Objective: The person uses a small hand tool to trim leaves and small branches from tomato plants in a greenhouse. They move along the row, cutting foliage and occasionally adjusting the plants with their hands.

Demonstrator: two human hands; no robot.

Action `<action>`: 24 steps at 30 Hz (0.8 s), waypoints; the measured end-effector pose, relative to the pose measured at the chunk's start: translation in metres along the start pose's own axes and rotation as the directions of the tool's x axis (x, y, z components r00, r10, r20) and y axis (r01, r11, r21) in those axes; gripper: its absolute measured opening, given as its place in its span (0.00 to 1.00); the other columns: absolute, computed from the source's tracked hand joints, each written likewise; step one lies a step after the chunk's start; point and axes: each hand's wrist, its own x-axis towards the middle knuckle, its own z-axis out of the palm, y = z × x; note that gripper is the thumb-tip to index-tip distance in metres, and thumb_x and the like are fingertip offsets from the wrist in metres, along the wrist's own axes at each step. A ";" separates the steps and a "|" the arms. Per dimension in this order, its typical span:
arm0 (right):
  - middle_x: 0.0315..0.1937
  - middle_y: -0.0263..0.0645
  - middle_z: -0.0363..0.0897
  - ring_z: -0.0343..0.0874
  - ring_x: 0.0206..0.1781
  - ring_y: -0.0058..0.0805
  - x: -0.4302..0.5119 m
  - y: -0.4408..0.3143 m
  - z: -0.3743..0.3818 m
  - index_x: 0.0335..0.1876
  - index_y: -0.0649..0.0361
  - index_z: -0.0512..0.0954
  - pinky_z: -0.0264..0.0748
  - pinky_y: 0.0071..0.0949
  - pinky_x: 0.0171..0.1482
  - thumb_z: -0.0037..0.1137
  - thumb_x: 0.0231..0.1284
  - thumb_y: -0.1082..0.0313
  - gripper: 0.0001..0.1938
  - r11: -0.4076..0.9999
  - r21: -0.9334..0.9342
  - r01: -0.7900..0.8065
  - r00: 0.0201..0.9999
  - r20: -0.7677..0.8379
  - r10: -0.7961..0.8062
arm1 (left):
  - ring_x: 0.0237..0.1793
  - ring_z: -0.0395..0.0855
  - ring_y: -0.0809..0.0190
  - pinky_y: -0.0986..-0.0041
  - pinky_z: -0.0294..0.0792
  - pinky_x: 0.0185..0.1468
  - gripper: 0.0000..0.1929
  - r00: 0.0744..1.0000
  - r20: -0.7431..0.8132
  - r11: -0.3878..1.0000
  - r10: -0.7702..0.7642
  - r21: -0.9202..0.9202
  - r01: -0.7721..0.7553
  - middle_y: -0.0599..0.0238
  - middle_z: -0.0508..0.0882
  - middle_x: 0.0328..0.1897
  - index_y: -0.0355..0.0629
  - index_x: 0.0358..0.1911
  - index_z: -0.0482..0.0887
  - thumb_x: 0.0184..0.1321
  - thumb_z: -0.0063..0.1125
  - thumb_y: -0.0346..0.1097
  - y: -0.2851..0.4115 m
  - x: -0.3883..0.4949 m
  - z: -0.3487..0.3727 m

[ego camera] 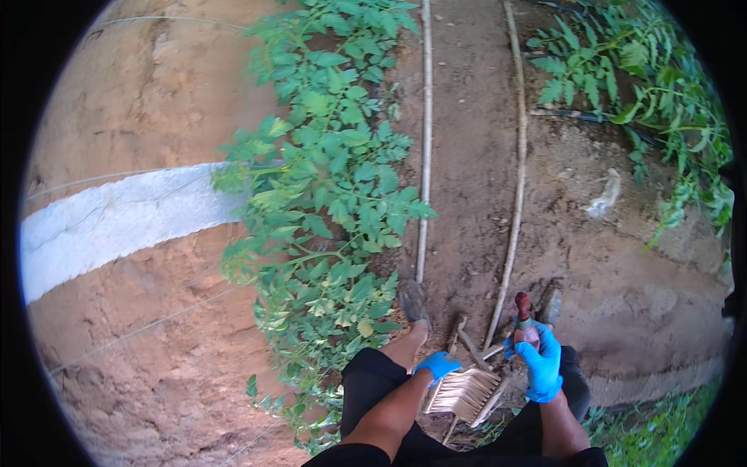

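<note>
My right hand, in a blue glove, is closed around a small bottle with reddish contents and a dark red, bulb-like top that points away from me. Below and to the left, my gloved left hand grips the upper left edge of a small slatted stool. The stool has a woven or slatted seat and wooden legs, and it stands tilted between my knees. My fingertips on the stool's edge are partly hidden. Tomato plants stand in a row just to my left.
Two long pale pipes run away from me along the soil path. More tomato plants grow at the right. An earth wall with a white band and thin wires rises at the left. A whitish scrap lies on the soil.
</note>
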 end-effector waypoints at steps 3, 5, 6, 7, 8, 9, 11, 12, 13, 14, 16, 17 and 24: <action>0.53 0.45 0.83 0.86 0.49 0.31 0.020 -0.011 0.007 0.70 0.68 0.71 0.84 0.32 0.54 0.62 0.65 0.79 0.27 0.998 -0.059 -0.013 0.994 0.106 0.019 | 0.52 0.87 0.50 0.54 0.77 0.56 0.41 0.972 0.172 0.845 -0.161 0.532 0.046 0.53 0.90 0.55 0.40 0.58 0.87 0.53 0.67 0.70 0.045 -0.002 -0.034; 0.55 0.45 0.83 0.86 0.50 0.32 0.033 -0.032 0.024 0.70 0.68 0.71 0.84 0.33 0.54 0.63 0.64 0.79 0.28 0.996 -0.092 -0.004 0.980 0.198 0.023 | 0.55 0.86 0.48 0.49 0.77 0.58 0.44 0.951 0.271 0.729 -0.150 0.680 -0.079 0.55 0.89 0.59 0.43 0.57 0.89 0.49 0.65 0.77 0.021 0.016 -0.051; 0.54 0.45 0.83 0.86 0.51 0.34 0.039 -0.046 0.027 0.71 0.68 0.72 0.85 0.34 0.53 0.64 0.63 0.78 0.29 0.996 -0.062 0.070 0.969 0.242 -0.053 | 0.54 0.87 0.48 0.49 0.77 0.57 0.43 0.948 0.274 0.679 -0.163 0.728 -0.094 0.55 0.89 0.58 0.43 0.56 0.89 0.50 0.65 0.76 0.033 0.012 -0.061; 0.51 0.45 0.84 0.87 0.48 0.35 0.045 -0.053 0.025 0.70 0.68 0.72 0.86 0.34 0.50 0.65 0.63 0.78 0.29 0.992 0.029 0.127 0.944 0.305 -0.130 | 0.54 0.87 0.48 0.50 0.77 0.57 0.42 0.949 0.236 0.631 -0.208 0.774 -0.054 0.55 0.89 0.57 0.43 0.56 0.89 0.50 0.65 0.75 0.054 -0.014 -0.078; 0.50 0.45 0.84 0.87 0.47 0.35 0.055 -0.056 0.025 0.70 0.68 0.72 0.86 0.35 0.49 0.64 0.62 0.78 0.28 0.979 0.008 0.203 0.929 0.315 -0.196 | 0.53 0.87 0.48 0.50 0.77 0.57 0.41 0.944 0.269 0.602 -0.194 0.792 -0.102 0.54 0.89 0.57 0.43 0.55 0.89 0.51 0.64 0.74 0.072 -0.003 -0.080; 0.49 0.45 0.84 0.87 0.46 0.35 0.068 -0.058 0.023 0.69 0.68 0.72 0.87 0.35 0.48 0.64 0.62 0.78 0.28 0.958 -0.031 0.285 0.913 0.313 -0.262 | 0.53 0.87 0.48 0.50 0.77 0.57 0.40 0.940 0.303 0.576 -0.157 0.801 -0.162 0.54 0.89 0.56 0.44 0.55 0.89 0.51 0.64 0.73 0.093 0.014 -0.075; 0.48 0.44 0.84 0.88 0.44 0.36 0.095 -0.062 0.012 0.67 0.69 0.73 0.87 0.36 0.46 0.63 0.62 0.79 0.26 0.924 -0.080 0.375 0.888 0.316 -0.333 | 0.52 0.87 0.48 0.51 0.77 0.56 0.38 0.932 0.353 0.515 -0.082 0.816 -0.264 0.54 0.90 0.55 0.44 0.54 0.90 0.53 0.64 0.71 0.136 0.039 -0.065; 0.47 0.44 0.85 0.88 0.44 0.35 0.108 -0.061 0.006 0.66 0.69 0.74 0.87 0.34 0.45 0.62 0.63 0.79 0.25 0.902 -0.084 0.424 0.865 0.333 -0.375 | 0.51 0.87 0.48 0.51 0.77 0.56 0.37 0.933 0.356 0.486 -0.048 0.824 -0.290 0.54 0.90 0.55 0.44 0.54 0.90 0.53 0.63 0.70 0.153 0.042 -0.063; 0.47 0.44 0.85 0.88 0.44 0.34 0.114 -0.059 0.008 0.66 0.69 0.74 0.87 0.34 0.45 0.61 0.63 0.79 0.24 0.883 -0.096 0.460 0.840 0.369 -0.398 | 0.51 0.87 0.47 0.52 0.77 0.56 0.36 0.934 0.355 0.463 -0.028 0.833 -0.303 0.54 0.90 0.54 0.44 0.53 0.90 0.54 0.63 0.69 0.157 0.037 -0.059; 0.47 0.45 0.85 0.88 0.44 0.34 0.122 -0.058 0.012 0.66 0.69 0.74 0.87 0.33 0.44 0.61 0.64 0.79 0.24 0.861 -0.106 0.497 0.815 0.398 -0.422 | 0.50 0.88 0.47 0.52 0.78 0.56 0.35 0.939 0.345 0.444 0.001 0.841 -0.310 0.54 0.90 0.54 0.45 0.53 0.90 0.54 0.63 0.68 0.164 0.033 -0.056; 0.46 0.44 0.85 0.88 0.43 0.32 0.121 -0.050 0.019 0.65 0.69 0.74 0.87 0.32 0.43 0.60 0.65 0.79 0.22 0.859 -0.114 0.499 0.813 0.403 -0.419 | 0.49 0.88 0.47 0.52 0.78 0.55 0.33 0.935 0.351 0.403 0.051 0.850 -0.340 0.53 0.90 0.53 0.45 0.52 0.90 0.55 0.63 0.66 0.175 0.023 -0.039; 0.44 0.43 0.86 0.88 0.42 0.31 0.119 -0.041 0.019 0.64 0.69 0.75 0.87 0.32 0.44 0.60 0.66 0.77 0.21 0.838 -0.144 0.527 0.807 0.394 -0.440 | 0.49 0.88 0.47 0.53 0.78 0.55 0.32 0.930 0.359 0.371 0.073 0.856 -0.360 0.53 0.90 0.52 0.45 0.52 0.90 0.56 0.62 0.65 0.178 0.016 -0.029; 0.42 0.41 0.86 0.85 0.37 0.27 0.096 -0.041 0.009 0.62 0.66 0.76 0.84 0.28 0.40 0.60 0.70 0.69 0.18 0.786 -0.084 0.612 0.766 0.310 -0.563 | 0.44 0.88 0.46 0.54 0.78 0.52 0.25 0.777 0.247 0.264 0.578 0.845 -0.465 0.52 0.91 0.46 0.44 0.48 0.90 0.60 0.61 0.58 0.222 -0.094 -0.029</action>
